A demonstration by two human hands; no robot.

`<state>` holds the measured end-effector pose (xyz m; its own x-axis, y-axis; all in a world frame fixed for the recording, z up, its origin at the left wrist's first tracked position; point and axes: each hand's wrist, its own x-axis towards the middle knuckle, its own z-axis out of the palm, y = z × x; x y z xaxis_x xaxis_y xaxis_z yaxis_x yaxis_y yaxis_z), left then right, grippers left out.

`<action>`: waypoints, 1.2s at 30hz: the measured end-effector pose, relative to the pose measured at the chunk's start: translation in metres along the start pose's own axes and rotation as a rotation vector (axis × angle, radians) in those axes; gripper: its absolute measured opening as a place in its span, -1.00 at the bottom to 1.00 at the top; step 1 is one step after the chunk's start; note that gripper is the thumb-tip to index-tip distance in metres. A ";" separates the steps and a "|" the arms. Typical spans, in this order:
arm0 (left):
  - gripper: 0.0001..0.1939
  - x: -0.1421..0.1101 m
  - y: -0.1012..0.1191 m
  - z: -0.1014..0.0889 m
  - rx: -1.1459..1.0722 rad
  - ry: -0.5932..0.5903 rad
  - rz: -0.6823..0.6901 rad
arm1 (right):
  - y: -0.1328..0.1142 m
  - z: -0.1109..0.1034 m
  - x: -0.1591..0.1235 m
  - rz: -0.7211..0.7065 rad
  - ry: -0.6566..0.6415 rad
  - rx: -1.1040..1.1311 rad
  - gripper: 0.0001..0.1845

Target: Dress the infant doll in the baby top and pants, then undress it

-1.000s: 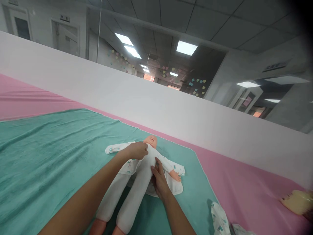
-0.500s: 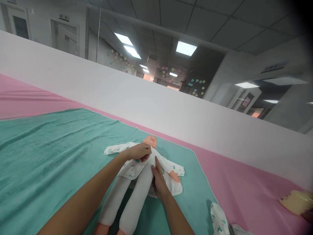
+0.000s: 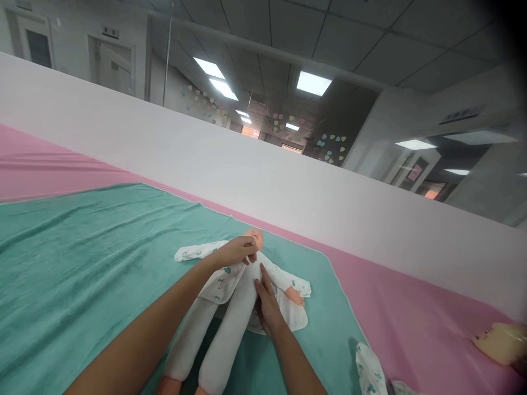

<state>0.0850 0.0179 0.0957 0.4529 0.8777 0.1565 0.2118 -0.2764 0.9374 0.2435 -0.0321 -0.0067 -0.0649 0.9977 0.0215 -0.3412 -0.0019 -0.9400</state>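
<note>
A baby doll [image 3: 258,238] lies on its back on a teal blanket [image 3: 123,247], its white-clad legs [image 3: 230,334] stretched toward me. Around its upper body is an open white baby shirt [image 3: 222,286] with small green prints; one sleeve spreads to the left, and a doll hand shows at the right cuff. My left hand [image 3: 241,252] is over the chest just below the doll's head, fingers bent and closed on the shirt's edge near the neck. Against the doll's right-hand flank in view rests my right hand [image 3: 267,299], fingers extended and thumb apart, gripping nothing.
Pink covering [image 3: 395,307] surrounds the blanket. A printed white cloth [image 3: 369,367] lies at the blanket's lower right edge. Farther right is another doll's head [image 3: 498,343], partly cut off. A white low wall [image 3: 288,175] with glass above runs along the back.
My left hand has risen slightly toward the doll's head, its fingers shifting along the chest. My right hand stays in place at the doll's side.
</note>
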 end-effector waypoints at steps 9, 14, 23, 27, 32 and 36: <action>-0.71 0.007 -0.031 -0.006 0.429 0.214 0.119 | 0.010 -0.006 0.007 -0.017 0.032 -0.046 -0.20; -0.64 0.010 -0.043 0.004 0.675 0.100 0.236 | 0.016 -0.008 0.011 -0.047 0.019 -0.021 -0.14; -0.63 0.013 -0.052 0.007 0.879 0.119 0.305 | 0.016 -0.010 0.010 -0.034 0.018 -0.106 -0.10; -0.67 0.021 -0.039 0.028 1.052 0.158 0.273 | 0.015 -0.013 0.010 -0.086 -0.060 -0.145 -0.19; -0.61 0.051 -0.010 0.088 1.249 -0.141 0.387 | 0.007 -0.013 0.005 -0.266 -0.205 -0.203 -0.42; -0.72 0.076 -0.007 0.130 1.344 -0.409 0.346 | 0.004 -0.017 0.000 -0.278 -0.311 -0.284 -0.52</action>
<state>0.2306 0.0358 0.0605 0.8113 0.5846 -0.0034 0.5766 -0.8012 -0.1603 0.2582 -0.0307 -0.0159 -0.2987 0.8904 0.3436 -0.1189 0.3225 -0.9391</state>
